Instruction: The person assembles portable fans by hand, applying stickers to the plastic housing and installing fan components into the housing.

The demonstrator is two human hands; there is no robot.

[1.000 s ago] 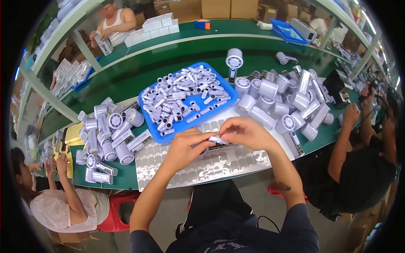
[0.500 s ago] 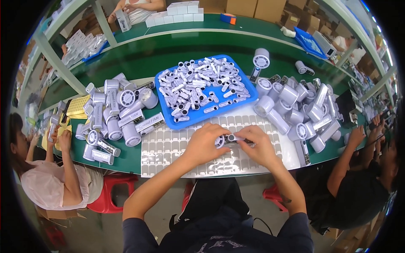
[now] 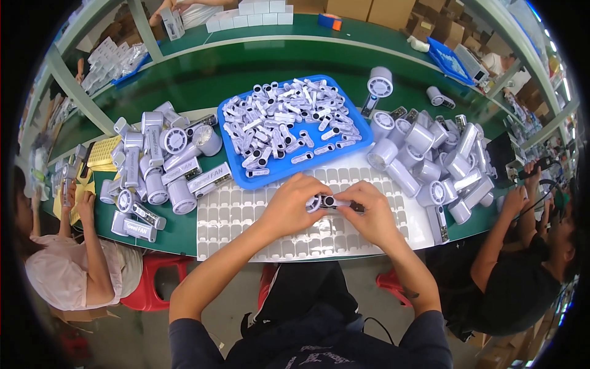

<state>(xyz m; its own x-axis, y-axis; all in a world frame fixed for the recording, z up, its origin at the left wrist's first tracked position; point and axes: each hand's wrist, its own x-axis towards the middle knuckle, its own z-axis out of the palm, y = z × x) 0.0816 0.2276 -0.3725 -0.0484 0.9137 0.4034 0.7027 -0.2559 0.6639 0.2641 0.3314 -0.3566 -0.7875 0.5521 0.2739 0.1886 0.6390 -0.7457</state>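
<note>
One small grey handle piece [image 3: 332, 202] with a dark round end is pinched between both hands, the left hand [image 3: 289, 206] closed on its left end and the right hand [image 3: 369, 215] closed on its right end, just above a white moulded tray [image 3: 246, 215] of shallow pockets lying on the green desk [image 3: 184, 80]. Most of the piece is covered by the fingers [image 3: 313, 187], so its full shape is hard to make out. Just beyond the fingers sits one blue tray [image 3: 236, 157] heaped with many more such grey pieces, too tangled to count. To the left of the fingers lies a pile of grey cylindrical fan housings [image 3: 160, 166], and to the right a second, larger pile [image 3: 430, 160]. Two other people sit at the desk's near corners, one at the left [image 3: 74, 270] and one at the right [image 3: 522, 277], both partly cut off by the dark rim.
</note>
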